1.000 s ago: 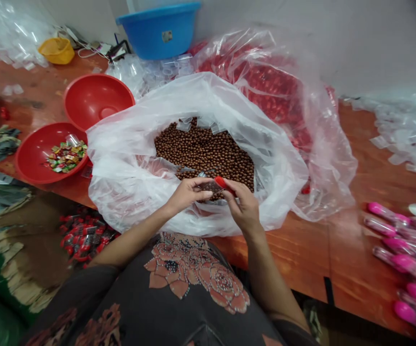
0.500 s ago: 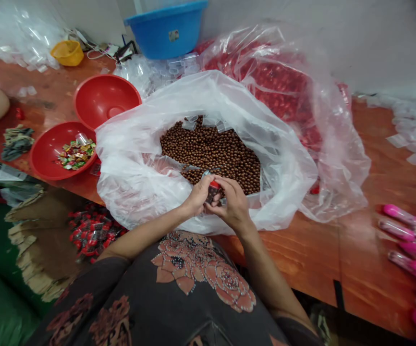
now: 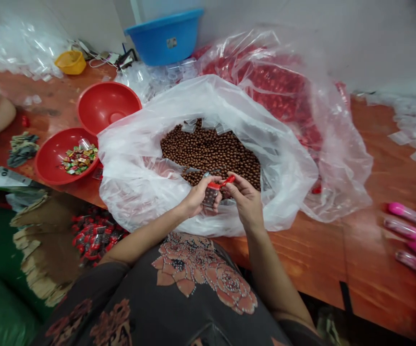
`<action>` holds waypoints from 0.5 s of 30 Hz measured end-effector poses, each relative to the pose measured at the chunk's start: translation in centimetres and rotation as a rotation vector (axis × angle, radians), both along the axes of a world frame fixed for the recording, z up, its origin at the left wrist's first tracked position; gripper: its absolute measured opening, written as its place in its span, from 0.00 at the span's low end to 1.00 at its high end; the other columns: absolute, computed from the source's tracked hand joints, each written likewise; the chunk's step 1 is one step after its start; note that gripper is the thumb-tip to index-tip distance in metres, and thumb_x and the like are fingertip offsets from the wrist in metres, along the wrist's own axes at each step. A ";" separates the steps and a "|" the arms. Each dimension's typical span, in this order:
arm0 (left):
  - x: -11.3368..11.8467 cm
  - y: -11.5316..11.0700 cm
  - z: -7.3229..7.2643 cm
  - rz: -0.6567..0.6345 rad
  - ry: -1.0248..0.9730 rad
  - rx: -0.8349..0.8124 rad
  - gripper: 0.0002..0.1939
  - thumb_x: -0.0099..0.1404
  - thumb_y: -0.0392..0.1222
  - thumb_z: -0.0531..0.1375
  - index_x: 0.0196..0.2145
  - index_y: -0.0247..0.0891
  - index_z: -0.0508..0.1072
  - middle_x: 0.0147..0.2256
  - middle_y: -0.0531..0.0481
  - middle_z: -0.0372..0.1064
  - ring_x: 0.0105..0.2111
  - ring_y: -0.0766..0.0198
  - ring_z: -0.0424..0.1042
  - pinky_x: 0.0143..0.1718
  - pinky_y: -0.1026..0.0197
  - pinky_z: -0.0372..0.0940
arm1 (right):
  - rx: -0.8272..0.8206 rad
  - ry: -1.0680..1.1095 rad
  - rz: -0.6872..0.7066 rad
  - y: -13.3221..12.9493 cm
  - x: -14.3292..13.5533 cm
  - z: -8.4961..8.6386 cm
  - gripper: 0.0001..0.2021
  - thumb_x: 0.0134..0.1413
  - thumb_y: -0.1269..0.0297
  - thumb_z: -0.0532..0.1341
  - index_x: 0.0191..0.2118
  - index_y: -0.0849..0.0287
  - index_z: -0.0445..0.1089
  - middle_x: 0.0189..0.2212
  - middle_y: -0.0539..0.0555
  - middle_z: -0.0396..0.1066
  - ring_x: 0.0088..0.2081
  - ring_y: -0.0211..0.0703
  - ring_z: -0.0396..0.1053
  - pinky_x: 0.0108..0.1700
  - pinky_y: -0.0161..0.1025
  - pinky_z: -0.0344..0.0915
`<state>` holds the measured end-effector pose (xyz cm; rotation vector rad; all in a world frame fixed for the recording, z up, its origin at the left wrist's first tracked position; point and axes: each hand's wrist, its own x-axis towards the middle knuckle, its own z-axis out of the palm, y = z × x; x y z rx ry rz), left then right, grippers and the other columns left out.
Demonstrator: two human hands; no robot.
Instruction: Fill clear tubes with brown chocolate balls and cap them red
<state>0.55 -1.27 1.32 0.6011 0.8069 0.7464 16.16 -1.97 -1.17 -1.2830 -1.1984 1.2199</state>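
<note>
The red lid [image 3: 221, 183], pressed down half a second ago, now stands lifted between the right hand [image 3: 246, 202] fingertips, while the left hand [image 3: 198, 199] grips the small container [image 3: 210, 196] of brown balls, unsealed

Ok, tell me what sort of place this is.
Probably a small hand-packing workshop for sweets: a big plastic bag of brown balls on a wooden table, red bowls, and heaps of empty clear containers.

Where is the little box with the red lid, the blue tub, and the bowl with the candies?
little box [image 3: 211, 196], head view, on its clear side below the red lid.
blue tub [image 3: 165, 41], head view, on its outer wall.
candy bowl [image 3: 49, 166], head view, on its bare red inside.
</note>
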 end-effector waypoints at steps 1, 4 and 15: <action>0.1 0.0 0.0 -0.002 0.021 0.000 0.27 0.69 0.61 0.44 0.51 0.37 0.65 0.19 0.54 0.64 0.16 0.67 0.63 0.20 0.64 0.64 | 0.071 -0.075 0.036 -0.1 -0.1 0.2 0.20 0.58 0.52 0.60 0.55 0.50 0.67 0.47 0.53 0.73 0.46 0.43 0.72 0.50 0.47 0.70; 0.4 0.0 -0.2 0.022 0.093 -0.027 0.37 0.64 0.72 0.41 0.35 0.34 0.69 0.18 0.52 0.62 0.15 0.68 0.61 0.18 0.65 0.60 | 0.322 -0.389 0.210 -0.7 -0.4 0.9 0.25 0.59 0.49 0.59 0.60 0.50 0.62 0.55 0.56 0.68 0.54 0.49 0.66 0.58 0.53 0.63; -0.1 -0.3 0.3 0.016 -0.027 -0.059 0.21 0.65 0.58 0.49 0.28 0.37 0.64 0.15 0.57 0.53 0.13 0.72 0.52 0.15 0.68 0.50 | 0.728 -0.816 0.291 -0.9 -1.1 1.3 0.37 0.52 0.49 0.64 0.63 0.59 0.53 0.53 0.65 0.65 0.53 0.56 0.65 0.53 0.55 0.66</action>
